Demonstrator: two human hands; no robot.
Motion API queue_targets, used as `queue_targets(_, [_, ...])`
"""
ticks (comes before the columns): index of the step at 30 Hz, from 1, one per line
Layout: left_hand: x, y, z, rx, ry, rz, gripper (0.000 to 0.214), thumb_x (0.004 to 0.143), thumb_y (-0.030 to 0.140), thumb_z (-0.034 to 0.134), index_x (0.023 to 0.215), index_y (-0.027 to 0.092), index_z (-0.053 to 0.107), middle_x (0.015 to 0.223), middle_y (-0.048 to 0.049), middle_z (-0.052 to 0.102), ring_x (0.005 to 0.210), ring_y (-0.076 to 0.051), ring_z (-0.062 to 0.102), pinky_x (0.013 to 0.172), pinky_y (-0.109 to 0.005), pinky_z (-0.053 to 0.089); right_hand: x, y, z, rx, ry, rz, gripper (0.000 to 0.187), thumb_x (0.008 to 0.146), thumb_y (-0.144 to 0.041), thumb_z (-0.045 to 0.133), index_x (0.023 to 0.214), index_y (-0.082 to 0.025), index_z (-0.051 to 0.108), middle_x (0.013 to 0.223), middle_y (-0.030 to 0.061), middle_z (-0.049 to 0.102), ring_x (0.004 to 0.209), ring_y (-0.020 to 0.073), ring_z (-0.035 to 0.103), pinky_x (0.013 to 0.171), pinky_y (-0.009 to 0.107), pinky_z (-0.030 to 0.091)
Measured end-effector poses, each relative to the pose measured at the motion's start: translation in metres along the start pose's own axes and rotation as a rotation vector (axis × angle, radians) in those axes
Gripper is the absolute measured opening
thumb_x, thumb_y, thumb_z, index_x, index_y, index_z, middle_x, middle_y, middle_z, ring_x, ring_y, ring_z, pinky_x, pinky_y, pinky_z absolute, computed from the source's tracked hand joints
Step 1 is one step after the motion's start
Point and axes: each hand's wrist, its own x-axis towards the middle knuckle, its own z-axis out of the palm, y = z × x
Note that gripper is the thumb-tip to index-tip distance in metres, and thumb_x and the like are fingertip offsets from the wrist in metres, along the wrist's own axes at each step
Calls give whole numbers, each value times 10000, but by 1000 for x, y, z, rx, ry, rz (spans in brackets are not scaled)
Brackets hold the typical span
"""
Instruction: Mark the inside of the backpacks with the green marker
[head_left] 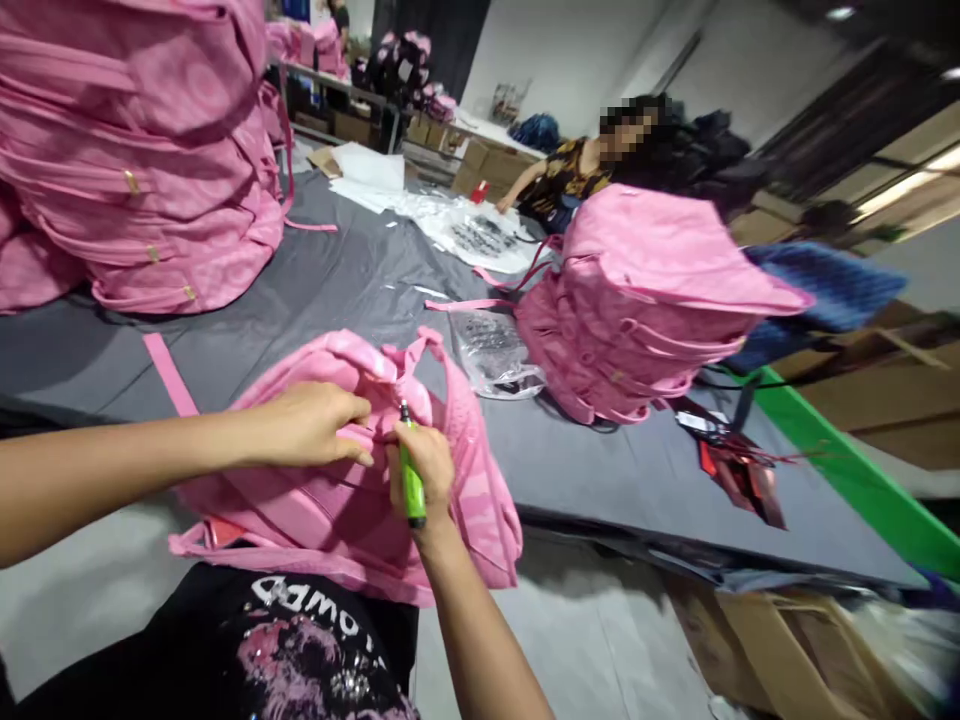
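A pink backpack (465,470) lies against my body at the near edge of the grey table (360,280). My left hand (311,425) presses down on its top, fingers curled onto the fabric. My right hand (424,470) is closed round a green lighter (411,480), whose tip points at the backpack just beside my left fingertips. The backpack's handle loop (431,350) stands up behind my hands.
A tall stack of pink backpacks (135,150) fills the far left, another stack (637,300) sits at the right. A clear plastic bag (495,355) lies between them. A seated person (570,175) works at the far side. Red tags (739,470) lie near a green edge (847,470). Cardboard boxes (787,640) stand below.
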Motion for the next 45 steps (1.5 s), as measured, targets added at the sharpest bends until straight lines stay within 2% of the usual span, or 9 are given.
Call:
queue_targets(3, [23,-18,12,91,177,168,194,976,258,519,1031,185,691,1072,-77,727,1007,-217,655,855,-335,471,-12,19,14,-23,13,85,331,952,-116,559,1257,-236,603,934,43,720,834,191,682,763,348,521])
queue_targets(5, [41,-23,12,225,313,230,301,952,222,554,1243,197,628,1345,-119,625,1281,-282,529,1051,-431,392,-15,24,21,-28,25,96,344,938,-95,578,1255,-226,600,934,47,722,829,191,684,770,354,521])
queue_targets(9, [85,-29,13,357,128,157,792,791,361,787,1474,186,426,1450,-162,529,1297,-336,493,1020,-429,407,-18,13,25,16,-15,107,341,928,-96,577,1238,-235,602,941,56,717,844,198,685,772,371,533])
queue_targets(13, [119,-42,29,431,-34,135,850,811,448,752,1518,166,375,1340,-173,594,1143,-330,577,915,-396,445,-22,3,16,64,-85,172,306,904,-110,592,1187,-226,608,934,74,697,868,219,671,817,421,544])
queue_targets(17, [118,-46,38,449,23,249,1002,838,523,685,1600,145,154,1493,-197,472,1315,-359,462,1052,-475,379,-26,16,5,137,-206,242,320,946,-292,577,1256,-214,595,1034,116,709,972,269,685,868,469,559])
queue_targets(23, [113,-40,45,578,25,242,1277,663,563,832,1618,249,43,1671,-181,177,1503,-416,201,1180,-642,167,-29,34,4,254,-155,561,390,953,-287,555,1323,-221,451,1033,95,744,925,235,747,799,387,613])
queue_targets(31, [120,-41,55,577,57,216,792,932,265,502,1616,132,126,1610,-173,339,1330,-342,438,1046,-478,388,26,54,-27,133,-683,446,259,947,-278,624,1195,-210,648,1117,74,758,983,220,724,864,386,563])
queue_targets(39, [122,-40,58,527,40,154,873,894,391,570,1609,113,152,1597,-194,338,1296,-367,449,990,-459,406,60,58,-18,3,-1054,487,278,933,-260,501,1102,-169,702,974,88,776,849,261,736,815,449,557])
queue_targets(45, [132,-50,64,414,50,137,829,869,298,548,1599,131,194,1609,-184,314,1353,-383,400,1032,-489,361,50,65,-18,-78,-1016,402,210,921,-290,529,1058,-167,631,903,92,746,787,271,698,731,428,550])
